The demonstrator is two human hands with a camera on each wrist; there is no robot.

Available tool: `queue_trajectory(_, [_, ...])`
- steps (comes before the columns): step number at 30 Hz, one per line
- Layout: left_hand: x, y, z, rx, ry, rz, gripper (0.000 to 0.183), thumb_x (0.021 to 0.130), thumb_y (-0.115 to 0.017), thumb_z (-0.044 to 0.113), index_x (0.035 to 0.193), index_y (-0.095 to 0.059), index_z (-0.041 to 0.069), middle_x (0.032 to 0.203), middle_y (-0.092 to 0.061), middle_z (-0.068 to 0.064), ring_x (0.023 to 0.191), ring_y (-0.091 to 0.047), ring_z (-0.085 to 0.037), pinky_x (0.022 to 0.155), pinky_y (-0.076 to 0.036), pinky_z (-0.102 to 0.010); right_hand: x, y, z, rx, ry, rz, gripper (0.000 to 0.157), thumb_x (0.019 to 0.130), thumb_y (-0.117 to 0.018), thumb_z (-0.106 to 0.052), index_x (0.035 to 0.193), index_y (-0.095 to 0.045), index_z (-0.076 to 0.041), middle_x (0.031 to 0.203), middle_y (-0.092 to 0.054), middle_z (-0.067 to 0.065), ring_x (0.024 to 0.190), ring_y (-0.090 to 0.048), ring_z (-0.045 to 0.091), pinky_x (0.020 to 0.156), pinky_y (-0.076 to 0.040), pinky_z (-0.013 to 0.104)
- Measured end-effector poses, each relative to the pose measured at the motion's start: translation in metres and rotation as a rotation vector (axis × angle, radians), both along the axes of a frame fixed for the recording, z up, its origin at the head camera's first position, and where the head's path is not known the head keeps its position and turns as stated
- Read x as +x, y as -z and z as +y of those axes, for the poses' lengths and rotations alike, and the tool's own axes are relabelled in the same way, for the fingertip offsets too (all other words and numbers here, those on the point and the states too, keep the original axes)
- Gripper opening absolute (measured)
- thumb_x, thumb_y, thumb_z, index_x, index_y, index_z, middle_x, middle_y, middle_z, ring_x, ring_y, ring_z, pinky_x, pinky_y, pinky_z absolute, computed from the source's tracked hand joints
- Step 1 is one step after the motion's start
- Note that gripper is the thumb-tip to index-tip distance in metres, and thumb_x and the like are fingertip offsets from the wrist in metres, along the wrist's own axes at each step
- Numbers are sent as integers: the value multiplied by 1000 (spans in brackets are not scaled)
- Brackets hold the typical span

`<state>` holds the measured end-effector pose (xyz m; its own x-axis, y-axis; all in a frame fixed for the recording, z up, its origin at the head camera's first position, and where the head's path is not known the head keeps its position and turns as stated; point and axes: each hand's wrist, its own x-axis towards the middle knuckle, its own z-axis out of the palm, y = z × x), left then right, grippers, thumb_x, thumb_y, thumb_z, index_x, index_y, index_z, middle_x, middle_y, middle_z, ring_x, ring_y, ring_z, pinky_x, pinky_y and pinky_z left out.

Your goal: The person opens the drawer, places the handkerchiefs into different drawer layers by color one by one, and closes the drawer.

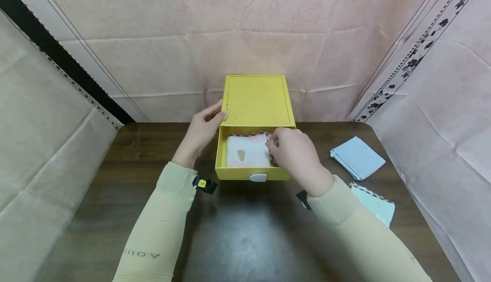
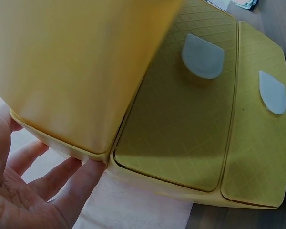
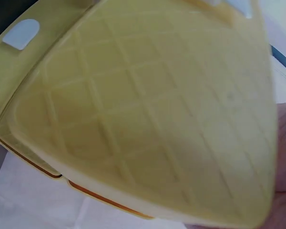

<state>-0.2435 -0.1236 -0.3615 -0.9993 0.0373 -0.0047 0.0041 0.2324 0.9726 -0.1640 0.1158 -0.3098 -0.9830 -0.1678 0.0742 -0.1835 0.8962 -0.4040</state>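
A yellow drawer box (image 1: 257,98) stands at the back of the table, its top drawer (image 1: 230,173) pulled out. Inside lies a folded white cloth (image 1: 251,152) with a brown patterned edge and a small tan motif. My right hand (image 1: 297,156) reaches into the drawer, curled fingers pinching the cloth's right edge; in the right wrist view the drawer front (image 3: 148,109) hides most of that hand. Along the box's left side, my left hand (image 1: 203,130) rests with fairly straight fingers (image 2: 86,181) against the wall below the drawer.
Two lower drawers (image 2: 176,129) with pale tabs are closed. On the table's right lie a folded light blue cloth (image 1: 357,157) and a mint cloth (image 1: 374,205) with a patterned edge, partly behind my right sleeve. Pale fabric (image 1: 245,39) hangs behind the table (image 1: 238,231).
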Motion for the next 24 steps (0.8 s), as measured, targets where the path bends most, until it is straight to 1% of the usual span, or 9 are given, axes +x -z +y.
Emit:
queue_trajectory(4, [-1, -1, 0, 0, 9, -2, 50, 91, -64, 48, 138, -49, 44, 141, -49, 13, 124, -46, -7, 100, -43, -34, 7, -2, 8, -161, 6, 37, 22, 92, -66, -30, 102, -68, -10, 85, -68, -1, 77, -60, 18, 67, -49, 35])
queue_trajectory(6, [-1, 0, 0, 1, 12, -7, 50, 90, -64, 48, 138, -49, 44, 141, -49, 13, 124, -46, -7, 100, -43, -34, 11, -2, 11, -247, 14, 28, 26, 92, -67, -34, 105, -68, -13, 87, -69, -2, 79, -62, 16, 69, -50, 35])
queue_trajectory(9, [-1, 1, -1, 5, 11, -10, 50, 90, -65, 49, 137, -50, 44, 141, -49, 12, 123, -47, -8, 100, -44, -34, 16, -2, 16, -370, 33, 0, 33, 88, -69, -44, 107, -68, -17, 83, -69, -3, 75, -60, 16, 65, -49, 35])
queue_trajectory(12, [0, 2, -1, 9, 10, -8, 50, 90, -65, 49, 137, -50, 44, 141, -50, 12, 122, -48, -8, 99, -44, -34, 21, -1, 20, -492, 39, -62, 40, 85, -69, -53, 108, -67, -20, 79, -69, 0, 72, -61, 18, 61, -49, 37])
queue_trajectory(15, [0, 2, -1, 5, 11, -13, 50, 90, -65, 49, 137, -50, 44, 140, -49, 14, 122, -48, -7, 99, -44, -33, 26, 0, 24, -606, 21, -152, 44, 83, -68, -58, 107, -66, -21, 81, -71, 4, 72, -65, 20, 65, -53, 38])
queue_trajectory(17, [1, 3, -1, 7, 14, -14, 49, 90, -64, 48, 137, -50, 43, 140, -49, 14, 122, -48, -7, 98, -45, -33, 30, 1, 27, -669, 7, -191, 43, 83, -68, -58, 105, -66, -20, 82, -72, 6, 74, -66, 22, 68, -55, 39])
queue_trajectory(19, [0, 2, 0, 10, 15, -11, 49, 91, -64, 48, 137, -50, 43, 141, -49, 14, 122, -48, -7, 98, -45, -33, 34, 1, 29, -709, -1, -208, 42, 83, -69, -57, 104, -67, -20, 83, -72, 6, 74, -66, 24, 69, -55, 39])
queue_trajectory(22, [0, 1, 0, 21, 14, -7, 49, 91, -64, 46, 138, -50, 43, 141, -49, 12, 121, -49, -8, 97, -46, -33, 41, 1, 29, -737, -10, -226, 42, 83, -70, -56, 104, -67, -20, 84, -72, 6, 73, -64, 26, 68, -56, 41])
queue_trajectory(24, [0, 0, -1, 21, 17, -8, 49, 91, -64, 46, 138, -50, 43, 141, -49, 12, 121, -49, -8, 97, -46, -34, 46, 2, 28, -751, -13, -257, 41, 83, -71, -54, 103, -68, -19, 83, -72, 6, 72, -63, 27, 66, -56, 42])
